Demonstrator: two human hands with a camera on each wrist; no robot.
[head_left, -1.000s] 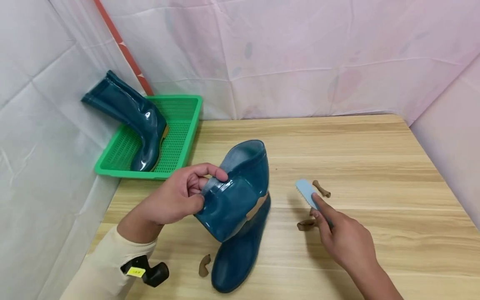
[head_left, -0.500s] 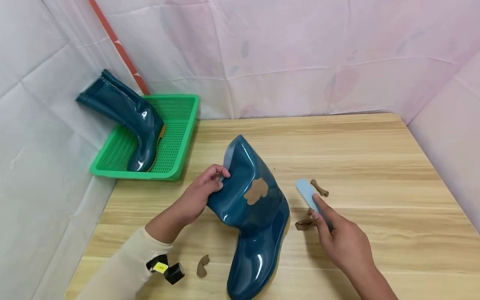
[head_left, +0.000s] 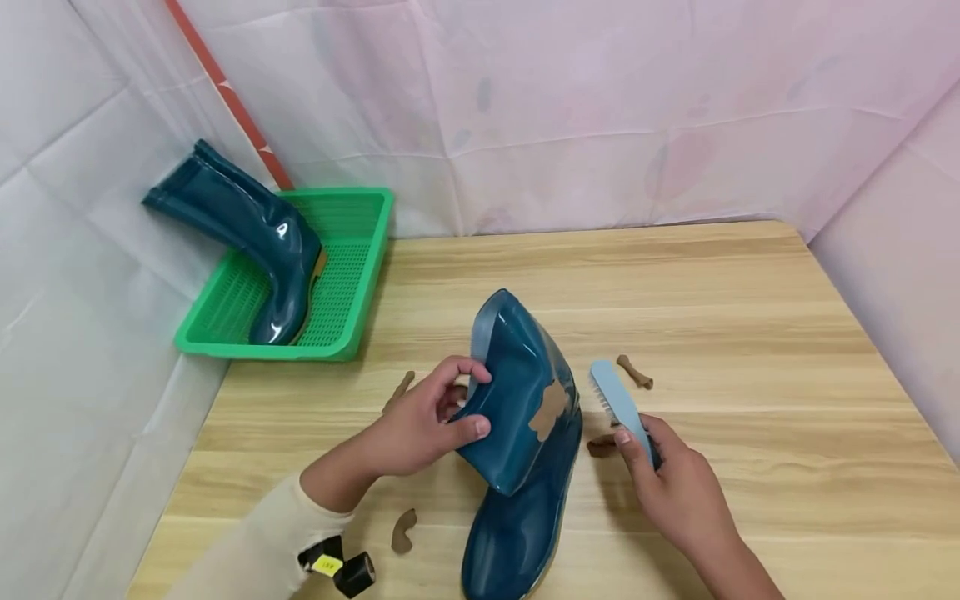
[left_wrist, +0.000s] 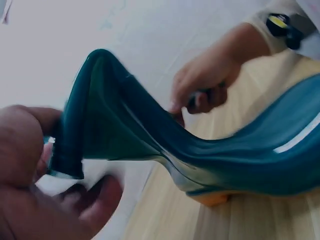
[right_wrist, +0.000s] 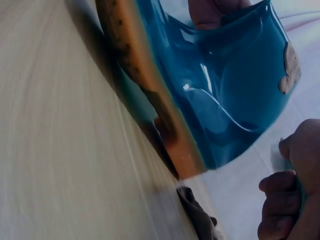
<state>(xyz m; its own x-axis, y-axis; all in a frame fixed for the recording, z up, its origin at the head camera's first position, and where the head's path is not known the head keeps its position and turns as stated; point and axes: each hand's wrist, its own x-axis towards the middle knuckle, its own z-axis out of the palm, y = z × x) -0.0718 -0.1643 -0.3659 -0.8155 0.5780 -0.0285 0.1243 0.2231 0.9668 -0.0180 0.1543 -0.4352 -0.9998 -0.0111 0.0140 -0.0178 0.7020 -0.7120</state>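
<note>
My left hand (head_left: 420, 425) pinches the top rim of a glossy dark teal rubber boot (head_left: 517, 533) between thumb and fingers. The boot's sole is on the table, and its shaft bends forward over the foot. A flat brown patch (head_left: 549, 410) sticks to the right side of the shaft. In my right hand (head_left: 678, 492) is a light blue brush (head_left: 613, 396), gripped by its handle, with bristles facing the boot but apart from it. In the left wrist view, the left hand's fingers lie around the rim (left_wrist: 70, 145).
A green basket (head_left: 367, 300) at the back left holds a second teal boot (head_left: 281, 242) leaning against the wall. Brown pieces lie around the boot: a curved one (head_left: 403, 532), a bone-shaped one (head_left: 634, 372), others near the brush (head_left: 602, 447) and behind the left hand (head_left: 399, 390).
The boot's shaft rose upright, then folded forward again, and its brown patch came into view and shifted right. My left hand moved right with the rim. The brush tilted slightly; the right hand barely moved.
</note>
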